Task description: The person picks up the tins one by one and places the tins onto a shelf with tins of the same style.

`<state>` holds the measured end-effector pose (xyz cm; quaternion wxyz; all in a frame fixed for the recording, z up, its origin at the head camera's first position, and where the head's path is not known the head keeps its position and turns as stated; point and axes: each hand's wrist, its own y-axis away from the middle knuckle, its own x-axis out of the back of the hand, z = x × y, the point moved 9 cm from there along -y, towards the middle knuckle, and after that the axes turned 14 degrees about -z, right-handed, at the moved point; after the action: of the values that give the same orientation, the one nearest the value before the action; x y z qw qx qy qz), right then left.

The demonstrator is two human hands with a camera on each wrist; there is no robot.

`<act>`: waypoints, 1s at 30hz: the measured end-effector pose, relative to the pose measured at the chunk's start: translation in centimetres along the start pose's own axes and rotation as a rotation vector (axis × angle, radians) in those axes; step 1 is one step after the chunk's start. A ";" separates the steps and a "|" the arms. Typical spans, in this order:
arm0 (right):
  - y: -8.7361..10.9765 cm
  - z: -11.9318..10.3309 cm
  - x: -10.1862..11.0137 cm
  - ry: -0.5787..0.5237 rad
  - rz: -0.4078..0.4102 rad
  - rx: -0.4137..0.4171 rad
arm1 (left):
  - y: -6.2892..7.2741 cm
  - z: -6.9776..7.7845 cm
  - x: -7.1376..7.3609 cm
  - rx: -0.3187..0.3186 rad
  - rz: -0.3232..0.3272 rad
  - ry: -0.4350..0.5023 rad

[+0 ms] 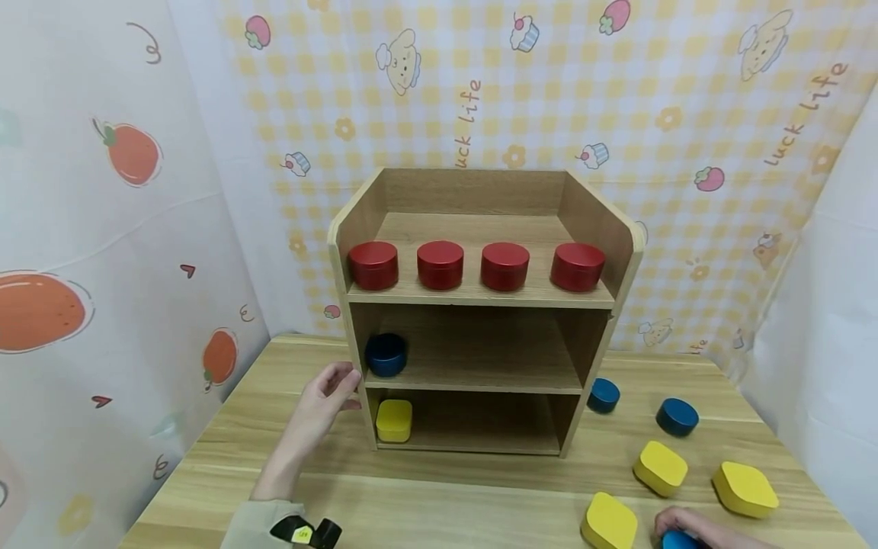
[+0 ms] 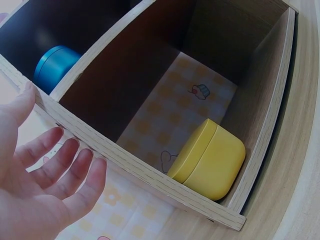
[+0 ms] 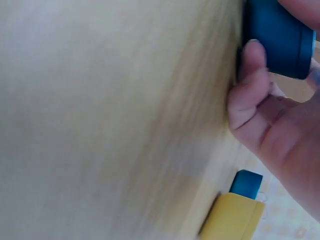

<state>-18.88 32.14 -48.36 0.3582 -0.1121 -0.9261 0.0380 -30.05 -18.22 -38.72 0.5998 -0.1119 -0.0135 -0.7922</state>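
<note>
Blue tin [image 1: 679, 540] is clasped in the right hand [image 1: 700, 524] at the near right of the desk [image 1: 480, 507]; whether it touches the wood, I cannot tell. Backing everything is a yellow-and-white checked cloth [image 1: 439, 46] with puppies, cupcakes, flowers and strawberries. Its orange lettering reads "luck life" at the right; the same words in the middle are cut off by the shelf, leaving "uck life". White cloth [image 1: 178, 206] with orange-red fruits, hearts and squiggles hangs at the left, and pale plain sheeting [image 1: 816, 305] at the right. Pale wood with streaky grain covers the desk. On it stands the three-tier shelf [image 1: 473, 386], also light wood-grained. Close against the shelf's left side is the left hand [image 1: 329, 393], gripping nothing, its thumb and fingers apart and loosely bent. Four red tins [image 1: 440, 265] line the top tier, one blue can [image 1: 386, 354] sits left on the middle, one yellow box [image 1: 394, 421] left on the bottom. Three yellow tins [image 1: 661, 468] and two more blue tins [image 1: 677, 417] lie right of the shelf. The left wrist's black strap [image 1: 282, 528] carries a yellow tag [image 1: 302, 534], its print too small to read.
</note>
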 end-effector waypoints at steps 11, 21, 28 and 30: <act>0.2 0.7 -0.4 -0.292 -0.008 -0.251 | 0.1 0.1 0.2 0.009 0.004 -0.006; 0.0 -1.4 1.0 -0.077 -0.034 -0.276 | 0.1 0.0 -0.1 0.018 -0.007 0.005; -3.0 -6.3 4.1 0.179 0.083 -0.221 | 0.1 0.1 0.0 0.024 -0.002 0.000; -3.7 -6.9 4.6 0.189 0.102 -0.242 | 0.1 0.0 -0.1 0.025 -0.005 0.002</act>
<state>-18.23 29.52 -39.63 0.4250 -0.2042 -0.8794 -0.0662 -29.96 -18.18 -38.72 0.5991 -0.1035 -0.0230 -0.7936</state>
